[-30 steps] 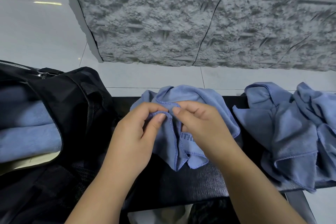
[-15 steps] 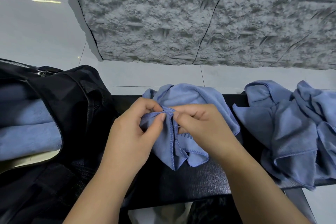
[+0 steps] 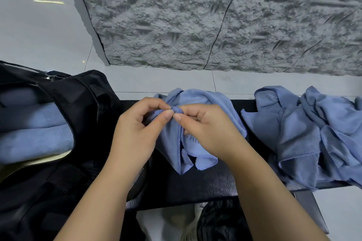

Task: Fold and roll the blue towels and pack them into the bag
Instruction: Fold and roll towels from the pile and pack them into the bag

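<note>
Black bench top under me: my left hand and right hand both pinch one blue towel's stitched hem, fingertips nearly touching.

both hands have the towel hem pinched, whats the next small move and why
Probably draw the hands apart along the hem to spread the towel flat on the bench. The left hand and right hand pinch almost the same spot, and the cloth hangs bunched below.

A rough grey stone-textured wall meets glossy pale floor tiles behind a black bench.
</note>
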A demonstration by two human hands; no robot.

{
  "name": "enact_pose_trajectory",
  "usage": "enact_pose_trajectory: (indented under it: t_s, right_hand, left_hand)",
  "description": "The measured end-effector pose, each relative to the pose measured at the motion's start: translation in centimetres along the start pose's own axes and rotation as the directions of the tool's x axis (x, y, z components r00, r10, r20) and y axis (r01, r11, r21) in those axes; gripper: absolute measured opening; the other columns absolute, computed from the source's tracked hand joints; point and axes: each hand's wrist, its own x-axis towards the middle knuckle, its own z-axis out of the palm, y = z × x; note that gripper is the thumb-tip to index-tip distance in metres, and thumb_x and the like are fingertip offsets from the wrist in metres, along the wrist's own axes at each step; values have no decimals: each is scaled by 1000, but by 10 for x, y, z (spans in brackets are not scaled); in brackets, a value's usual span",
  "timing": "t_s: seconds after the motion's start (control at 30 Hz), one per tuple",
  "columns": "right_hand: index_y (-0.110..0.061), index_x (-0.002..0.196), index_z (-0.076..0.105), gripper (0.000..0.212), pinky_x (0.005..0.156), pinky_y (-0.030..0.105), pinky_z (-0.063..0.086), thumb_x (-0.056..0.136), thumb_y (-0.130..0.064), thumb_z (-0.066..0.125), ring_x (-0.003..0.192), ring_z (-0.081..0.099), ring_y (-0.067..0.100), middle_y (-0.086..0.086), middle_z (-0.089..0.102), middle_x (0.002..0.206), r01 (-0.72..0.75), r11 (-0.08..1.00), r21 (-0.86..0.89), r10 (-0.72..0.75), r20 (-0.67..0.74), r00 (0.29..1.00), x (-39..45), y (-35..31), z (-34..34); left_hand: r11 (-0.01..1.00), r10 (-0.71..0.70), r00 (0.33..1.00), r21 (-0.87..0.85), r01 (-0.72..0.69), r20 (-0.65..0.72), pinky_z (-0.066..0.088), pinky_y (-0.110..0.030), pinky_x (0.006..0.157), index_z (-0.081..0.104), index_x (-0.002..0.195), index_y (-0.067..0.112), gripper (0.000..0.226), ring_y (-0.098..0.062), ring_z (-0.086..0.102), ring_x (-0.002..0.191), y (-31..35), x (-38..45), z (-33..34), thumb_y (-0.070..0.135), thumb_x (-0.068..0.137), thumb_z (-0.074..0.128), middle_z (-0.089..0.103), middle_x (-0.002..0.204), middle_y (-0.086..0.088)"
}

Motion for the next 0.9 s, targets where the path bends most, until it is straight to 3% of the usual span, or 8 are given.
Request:
enact_pose_trajectory:
  t_s: [0.1, 0.17, 0.3, 0.43, 0.53, 0.67, 0.8, 0.9]
  right_hand:
    - [-33, 77, 60, 26, 52, 21, 38, 97, -22, 47, 48, 44, 5, -10, 54, 53, -26, 995, -93, 24, -19, 1000, -12, -11, -3]
    - [-27, 67, 44, 33, 47, 18, 30, 98, -19, 41, 44, 37, 4, -10, 44, 48, -58, 986, -155, 47, -74, 996, -19, -18, -7]
    - [-19, 77, 41, 23, 48, 20, 28, 97, -12, 34, 51, 33, 7, -5, 39, 61, -45, 977, -207, 8, -175, 985, -35, -45, -28]
    - [-18, 79, 49, 23, 53, 20, 29, 94, -10, 34, 54, 38, 5, -7, 41, 64, -47, 994, -97, 15, -304, 953, -51, -80, -53]
    - [-19, 75, 45, 24, 64, 29, 30, 95, -15, 32, 67, 38, 12, -4, 43, 72, -66, 997, -46, 51, -272, 961, -66, -111, -67]
    - [-20, 74, 41, 27, 63, 17, 31, 100, -23, 35, 64, 37, 4, -9, 40, 69, 40, 992, -119, -70, -253, 965, -88, -142, -81]
    - [-19, 73, 37, 29, 61, 12, 31, 102, -19, 34, 57, 34, -1, -9, 33, 67, 237, 955, -178, -291, -405, 867, -106, -169, -101]
    - [-23, 70, 35, 33, 60, 16, 30, 102, -17, 34, 55, 31, -1, -8, 31, 66, 323, 933, -159, -359, -485, 797, -120, -193, -119]
  left_hand:
    - [998, -12, 999, 68, 8, 47, 42, -8, 70, 62, 75, 38, 23, 5, 58, 75, 7, -6, -5, 17, 84, 68, 66, 79, 23]
    - [985, -30, 994, 172, 11, 109, 44, -13, 66, 58, 80, 37, 16, 1, 58, 72, 11, -12, -9, 23, 87, 64, 65, 80, 21]
    - [878, 1, 961, 460, -134, 278, 41, -28, 62, 51, 79, 27, 18, -12, 51, 64, 31, -23, -13, 42, 88, 52, 57, 66, 3]
    - [893, -95, 919, 440, -92, 383, 35, -30, 55, 44, 64, 27, 36, -9, 38, 54, 48, -25, -21, 57, 83, 46, 43, 56, 8]
    - [910, -160, 892, 413, -32, 423, 32, -27, 55, 41, 58, 21, 41, -3, 36, 52, 65, -26, -30, 44, 90, 53, 42, 51, 14]
    - [929, -160, 899, 369, -2, 407, 31, -20, 55, 54, 57, 29, 36, 1, 39, 53, 92, -33, -48, 30, 93, 54, 46, 51, 19]
    - [959, -140, 905, 282, 23, 402, 39, -20, 68, 64, 64, 33, 35, 1, 48, 65, 124, -43, -66, 24, 96, 52, 56, 63, 18]
    - [923, -149, 895, 384, -26, 420, 41, -30, 68, 58, 69, 24, 17, -7, 49, 65, 142, -50, -77, 28, 84, 51, 54, 65, 10]
